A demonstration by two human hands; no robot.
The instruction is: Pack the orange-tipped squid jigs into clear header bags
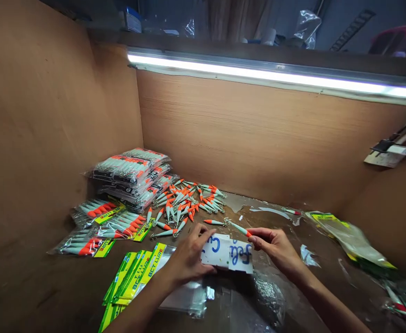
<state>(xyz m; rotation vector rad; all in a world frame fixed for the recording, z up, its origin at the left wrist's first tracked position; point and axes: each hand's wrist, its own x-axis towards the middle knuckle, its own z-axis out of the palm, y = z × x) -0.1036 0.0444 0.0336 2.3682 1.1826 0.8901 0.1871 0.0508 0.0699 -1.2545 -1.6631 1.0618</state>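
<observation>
So, your right hand [270,245] pinches one lure [238,228], your left hand [190,256] clasps the lettered white box [222,251]; seemingly a pick-up step, next calling for care around the hooks [227,221]

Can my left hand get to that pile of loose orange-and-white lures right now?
Probably, but it may need to let go first: the left hand grips the white piece with blue writing. Otherwise the way looks free, with the pile of loose lures just beyond and nothing visible between.
</observation>
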